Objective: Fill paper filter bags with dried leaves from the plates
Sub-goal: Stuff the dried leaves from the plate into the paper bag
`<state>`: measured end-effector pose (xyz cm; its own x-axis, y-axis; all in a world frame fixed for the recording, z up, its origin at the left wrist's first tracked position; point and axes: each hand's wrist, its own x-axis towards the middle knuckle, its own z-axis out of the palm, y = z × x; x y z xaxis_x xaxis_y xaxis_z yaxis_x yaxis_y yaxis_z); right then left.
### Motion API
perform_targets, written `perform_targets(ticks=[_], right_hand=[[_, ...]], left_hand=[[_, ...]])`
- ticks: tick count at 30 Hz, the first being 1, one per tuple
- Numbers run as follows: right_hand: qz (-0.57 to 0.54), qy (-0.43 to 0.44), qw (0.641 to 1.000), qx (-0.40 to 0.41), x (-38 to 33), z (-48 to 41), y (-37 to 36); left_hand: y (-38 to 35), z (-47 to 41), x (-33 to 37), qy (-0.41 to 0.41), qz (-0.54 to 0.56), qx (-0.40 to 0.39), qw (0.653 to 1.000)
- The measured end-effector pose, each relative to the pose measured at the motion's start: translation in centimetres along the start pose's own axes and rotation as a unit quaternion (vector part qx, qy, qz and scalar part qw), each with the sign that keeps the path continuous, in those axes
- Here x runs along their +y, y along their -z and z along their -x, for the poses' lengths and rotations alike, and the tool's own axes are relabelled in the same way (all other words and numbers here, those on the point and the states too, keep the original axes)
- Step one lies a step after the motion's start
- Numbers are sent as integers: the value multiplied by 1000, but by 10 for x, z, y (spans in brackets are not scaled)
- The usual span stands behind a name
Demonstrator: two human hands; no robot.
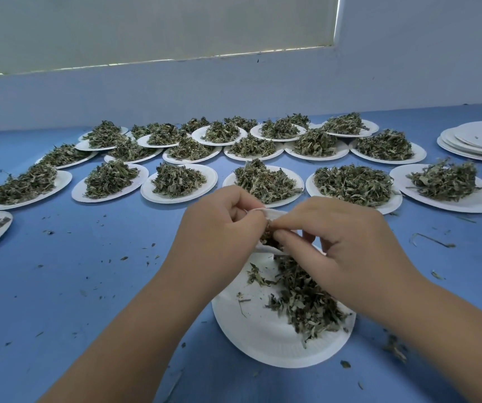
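A white paper filter bag [274,213] hangs between both hands over the near paper plate [263,338]. My left hand [219,225] grips the bag's left side with curled fingers. My right hand [341,237] pinches the bag's open rim and touches the dried leaves [269,237] showing inside it. Most of the bag is hidden behind the fingers. A loose heap of dried leaves [303,298] lies on the right half of the near plate, partly under my right wrist.
Several white plates heaped with dried leaves [178,181] stand in rows across the blue table [74,286] beyond the hands. A stack of bare plates [478,141] sits at the far right. Leaf crumbs are scattered over the table; a wall closes the back.
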<state>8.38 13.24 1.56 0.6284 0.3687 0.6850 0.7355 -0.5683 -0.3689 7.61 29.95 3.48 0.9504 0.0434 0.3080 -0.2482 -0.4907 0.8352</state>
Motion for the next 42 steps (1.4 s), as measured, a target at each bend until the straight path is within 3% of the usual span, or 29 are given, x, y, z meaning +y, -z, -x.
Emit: perform_targets(ticks=[3,13,20,26,30,36,38,42], right_hand=[[-12,17,1000,4,1,2,8],[104,16,979,-177,-9,-1,-2],[53,31,997,-39,-3,5,7],[82,5,984,-159,-10,-1,-3],[-46,-48,993,-93,-5,-3,3],[-194,-129,972,-23,2,-4,25],[-217,-145,964,-50,5,2,29],[-92,-96,965,-224,7,13,36]], left_hand=[[5,-2,0,-1,11,26,1000],[-4,5,4,-21,40,-18,999],[4,3,3,-55,-6,28,998],[0,6,6,-56,34,-11,998],[5,2,4,-58,8,13,998],[17,-4,-3,-49,-6,78,996],[18,-6,-5,-51,-21,89,995],[17,-6,-7,-69,-57,100,991]])
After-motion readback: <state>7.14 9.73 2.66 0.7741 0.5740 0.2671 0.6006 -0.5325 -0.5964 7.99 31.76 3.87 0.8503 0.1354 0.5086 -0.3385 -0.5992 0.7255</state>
